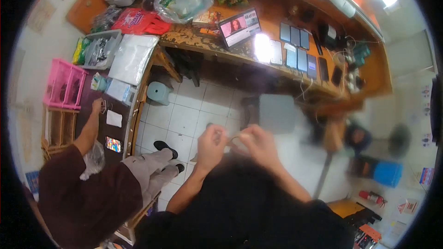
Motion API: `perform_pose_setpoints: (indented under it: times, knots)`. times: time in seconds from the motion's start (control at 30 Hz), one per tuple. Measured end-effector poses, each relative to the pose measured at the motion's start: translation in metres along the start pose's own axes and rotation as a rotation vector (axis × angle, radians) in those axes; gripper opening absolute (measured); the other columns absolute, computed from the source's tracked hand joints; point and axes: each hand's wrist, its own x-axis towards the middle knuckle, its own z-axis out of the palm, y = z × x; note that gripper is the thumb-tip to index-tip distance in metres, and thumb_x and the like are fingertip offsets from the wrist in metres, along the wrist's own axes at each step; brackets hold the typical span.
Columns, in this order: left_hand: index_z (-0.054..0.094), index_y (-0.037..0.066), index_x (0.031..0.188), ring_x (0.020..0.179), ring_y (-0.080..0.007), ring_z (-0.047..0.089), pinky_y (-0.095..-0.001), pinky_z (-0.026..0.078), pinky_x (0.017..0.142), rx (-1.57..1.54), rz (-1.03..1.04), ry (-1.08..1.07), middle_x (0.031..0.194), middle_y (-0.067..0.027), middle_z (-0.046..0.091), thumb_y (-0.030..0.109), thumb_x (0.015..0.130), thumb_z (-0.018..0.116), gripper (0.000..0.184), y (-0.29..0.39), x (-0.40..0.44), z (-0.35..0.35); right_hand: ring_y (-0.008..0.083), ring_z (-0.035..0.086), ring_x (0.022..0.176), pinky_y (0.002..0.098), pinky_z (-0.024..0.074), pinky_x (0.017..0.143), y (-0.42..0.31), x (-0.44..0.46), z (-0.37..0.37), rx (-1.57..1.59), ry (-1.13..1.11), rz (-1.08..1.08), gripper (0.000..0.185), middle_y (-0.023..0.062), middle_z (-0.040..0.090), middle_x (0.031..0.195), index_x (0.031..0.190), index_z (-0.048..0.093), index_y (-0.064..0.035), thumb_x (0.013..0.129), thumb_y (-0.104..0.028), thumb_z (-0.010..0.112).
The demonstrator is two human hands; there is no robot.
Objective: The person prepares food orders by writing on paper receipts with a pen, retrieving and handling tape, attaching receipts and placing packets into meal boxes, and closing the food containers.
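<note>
In front of my chest, my left hand (213,145) and my right hand (258,144) are close together, fingers pinched. A thin brownish strand (234,138) arcs between the fingertips of both hands. It is too small and blurred to tell whether it is a rubber band, a cord or a wire. Just below it is a pale blurred patch that I cannot make out. Both hands are in the air above the tiled floor (184,115), touching no table.
At the left, a co-worker in a dark shirt (87,198) reaches over a side table beside a lit phone (113,144). The worn wooden bench (184,41) ahead bears a tablet (240,26) and several phones (302,60). A grey stool (158,92) and a grey-topped seat (277,113) stand on the floor.
</note>
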Motion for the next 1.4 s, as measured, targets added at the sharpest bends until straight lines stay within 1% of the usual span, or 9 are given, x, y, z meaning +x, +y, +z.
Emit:
perform_pose_setpoints:
  times: [0.27,0.4,0.53,0.77,0.9,0.97,1.03,1.13,1.4]
  knots:
    - [0.056,0.000,0.106,0.085,-0.0335,0.070,-0.0391,0.059,0.076,0.473,0.332,0.334,0.104,-0.0175,0.068,0.002,0.094,0.058,0.012,-0.053,-0.134,-0.016,0.0238,0.062,0.077,0.0381,0.0495,0.075,0.072,-0.055,0.049,0.065,-0.690,-0.029,0.033,0.0124,0.067,0.082,0.100,0.067,-0.0010,0.093,-0.033,0.066]
    - [0.055,0.000,0.103,0.085,-0.0323,0.069,-0.0387,0.059,0.077,0.487,0.367,0.322,0.105,-0.0159,0.067,0.000,0.094,0.057,0.009,-0.079,-0.200,-0.034,0.0113,0.048,0.059,0.0290,0.0392,0.053,0.069,-0.120,0.085,0.118,-0.960,0.150,0.025,-0.0004,0.053,0.069,0.096,0.066,-0.0070,0.096,-0.032,0.063]
    - [0.056,-0.001,0.105,0.093,-0.0241,0.068,-0.0369,0.057,0.080,0.060,-0.131,0.316,0.104,-0.0132,0.067,0.004,0.093,0.061,0.014,-0.133,-0.270,-0.046,0.0059,0.031,0.050,0.0259,0.0203,0.043,0.070,-0.172,0.140,0.337,-1.085,0.469,0.030,-0.0053,0.038,0.064,0.081,0.054,-0.0130,0.100,-0.037,0.059]
    - [0.062,0.001,0.113,0.100,-0.0192,0.062,-0.0338,0.051,0.090,-0.292,-0.014,0.492,0.108,-0.0055,0.065,0.010,0.090,0.061,0.024,-0.294,-0.468,-0.116,0.0051,0.030,0.046,0.0224,0.0179,0.041,0.065,-0.315,0.306,0.388,-1.250,0.792,0.032,-0.0056,0.037,0.061,0.079,0.051,-0.0148,0.103,-0.036,0.054]
    - [0.065,0.004,0.110,0.101,-0.0185,0.061,-0.0344,0.051,0.090,-0.772,-0.028,0.973,0.110,-0.0062,0.064,0.023,0.098,0.051,0.027,-0.334,-0.606,-0.150,0.0062,0.034,0.048,0.0226,0.0215,0.043,0.088,-0.409,0.421,0.263,-1.333,0.959,0.026,-0.0053,0.039,0.061,0.081,0.053,-0.0148,0.102,-0.031,0.055]
    - [0.065,0.005,0.110,0.101,-0.0190,0.062,-0.0352,0.051,0.091,-0.566,-0.208,0.993,0.109,-0.0065,0.065,0.027,0.099,0.051,0.028,-0.332,-0.675,-0.180,0.0076,0.036,0.049,0.0240,0.0249,0.045,0.093,-0.448,0.479,0.227,-1.334,0.945,0.025,-0.0046,0.040,0.062,0.081,0.053,-0.0150,0.102,-0.030,0.055]
    - [0.062,0.005,0.111,0.097,-0.0207,0.065,-0.0402,0.051,0.091,-1.066,-0.333,0.988,0.102,-0.0083,0.068,0.040,0.102,0.051,0.038,-0.309,-0.730,-0.199,0.0091,0.038,0.051,0.0254,0.0284,0.047,0.101,-0.487,0.528,0.245,-1.296,0.934,0.024,-0.0040,0.042,0.062,0.082,0.053,-0.0152,0.101,-0.029,0.054]
    - [0.060,0.003,0.112,0.093,-0.0229,0.067,-0.0435,0.051,0.090,-1.143,-0.287,0.988,0.098,-0.0102,0.068,0.043,0.101,0.055,0.042,-0.291,-0.775,-0.233,0.0123,0.042,0.055,0.0299,0.0340,0.051,0.095,-0.526,0.593,0.135,-1.199,0.730,0.022,-0.0021,0.044,0.064,0.086,0.057,-0.0134,0.100,-0.029,0.054]
    - [0.059,0.000,0.111,0.089,-0.0249,0.068,-0.0447,0.053,0.090,-1.250,-0.256,1.387,0.090,-0.0105,0.065,0.026,0.097,0.063,0.030,-0.358,-0.817,-0.354,0.0177,0.057,0.066,0.0335,0.0473,0.065,0.082,-0.547,0.773,-0.163,-1.302,0.398,0.032,0.0050,0.062,0.078,0.089,0.065,-0.0062,0.095,-0.037,0.059]
